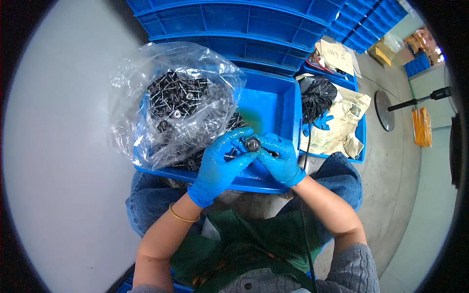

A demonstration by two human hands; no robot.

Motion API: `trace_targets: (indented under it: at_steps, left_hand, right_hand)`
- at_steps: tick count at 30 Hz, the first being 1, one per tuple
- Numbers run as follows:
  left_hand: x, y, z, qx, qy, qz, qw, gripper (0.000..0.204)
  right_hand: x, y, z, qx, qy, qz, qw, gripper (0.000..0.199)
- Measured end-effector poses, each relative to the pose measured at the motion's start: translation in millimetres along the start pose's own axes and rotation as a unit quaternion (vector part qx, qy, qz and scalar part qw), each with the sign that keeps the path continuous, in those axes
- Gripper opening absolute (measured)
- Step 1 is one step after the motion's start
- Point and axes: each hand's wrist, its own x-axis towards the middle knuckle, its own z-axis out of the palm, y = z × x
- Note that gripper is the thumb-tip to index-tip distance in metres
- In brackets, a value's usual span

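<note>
My left hand (222,158) and my right hand (279,158), both in blue gloves, meet over the front of a blue plastic tray (293,97). Between their fingertips they grip a small round black part (252,144) with a shiny rim, seen end-on. Another dark piece (274,154) shows against the right palm; its shape is mostly hidden. Left of the hands, a transparent plastic bag (222,73) spreads open over the tray, full of black-headed metal pins (176,95). More of these dark parts (193,161) lie in the tray beside and below the bag, close to my left hand.
Stacked blue crates (234,24) rise behind the tray. To its right, another blue crate (360,146) holds brown paper (349,117), a black plastic bag (317,95) and blue gloves (322,121). A black cable (307,210) hangs at my right. A grey wall (63,146) stands left.
</note>
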Motion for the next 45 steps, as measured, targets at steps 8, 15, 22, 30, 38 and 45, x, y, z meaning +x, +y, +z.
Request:
trace_targets:
  at_steps: [8, 15, 22, 30, 38, 45]
  left_hand:
    - [-3, 0, -7, 0.093, 0.05, 0.075, 0.992, 0.026]
    - [-1, -4, -5, -0.187, 0.074, -0.175, 0.964, 0.01]
    - [-6, -19, -5, -0.338, 0.017, -0.221, 0.915, 0.019]
    - [-5, -36, -11, -0.446, -0.163, -0.17, 0.863, 0.035]
    - [-12, -29, -2, -0.112, -0.127, -0.075, 0.983, 0.023]
    - [-3, -25, -5, -0.412, -0.104, -0.266, 0.866, 0.014]
  right_hand:
    - [2, -7, 1, -0.014, -0.031, 0.028, 0.999, 0.023]
    - [10, -28, 7, 0.159, 0.031, 0.153, 0.975, 0.027]
    - [15, -39, 9, 0.237, -0.015, 0.203, 0.95, 0.027]
    - [17, -33, -10, 0.232, -0.075, 0.259, 0.935, 0.019]
    - [22, -27, -13, 0.222, -0.114, 0.314, 0.916, 0.017]
    - [28, -19, -21, 0.318, -0.073, 0.394, 0.859, 0.02]
